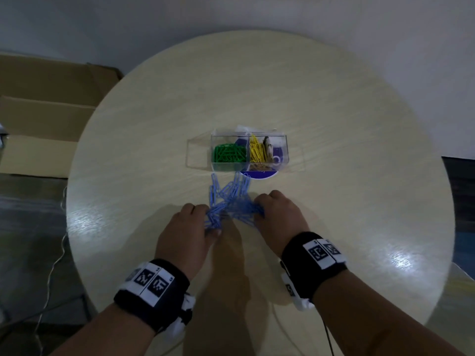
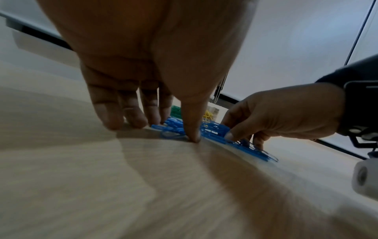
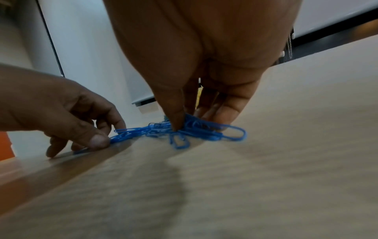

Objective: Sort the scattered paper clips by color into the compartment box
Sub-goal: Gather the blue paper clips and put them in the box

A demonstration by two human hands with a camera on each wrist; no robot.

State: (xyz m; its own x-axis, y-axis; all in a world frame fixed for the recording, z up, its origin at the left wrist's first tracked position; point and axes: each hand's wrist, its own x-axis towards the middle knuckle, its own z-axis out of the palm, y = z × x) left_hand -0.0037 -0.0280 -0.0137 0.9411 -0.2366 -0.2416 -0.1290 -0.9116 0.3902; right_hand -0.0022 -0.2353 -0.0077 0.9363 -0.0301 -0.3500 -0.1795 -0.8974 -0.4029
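Head view: round light-wood table (image 1: 334,124) fills most of the frame. Clear compartment box (image 1: 248,150) sits just above centre. Its left section holds green paper clips (image 1: 228,153); the section to the right of that holds yellow paper clips (image 1: 255,150). Farther right in the box are a brownish item and something white, too blurred to ID. A blue-and-white round thing (image 1: 259,174) pokes out under the box's lower edge.

Blue paper clips (image 1: 228,199) lie in a loose pile on the table, centre frame, running from just below the box down to both hands.

Left hand (image 1: 186,232), lower centre-left: fingers bent down onto the pile's left end. In the right wrist view its thumb (image 3: 98,140) and a finger pinch the end of a clump of blue clips. In the left wrist view the thumb tip (image 2: 193,134) presses onto the table at the pile's edge, the other fingertips (image 2: 114,119) touching the table beside it.

Right hand (image 1: 279,214), lower centre-right: fingers curled onto the pile's right end. In the right wrist view thumb and fingers (image 3: 225,111) close on a bunch of blue clips, clamped, with loops sticking out to the right.

Both wrists wear black bands (image 1: 312,263) w/ printed square markers. Flattened cardboard (image 1: 46,111) at left of frame, off the table. Thin cable (image 1: 54,265) on the floor, lower left.
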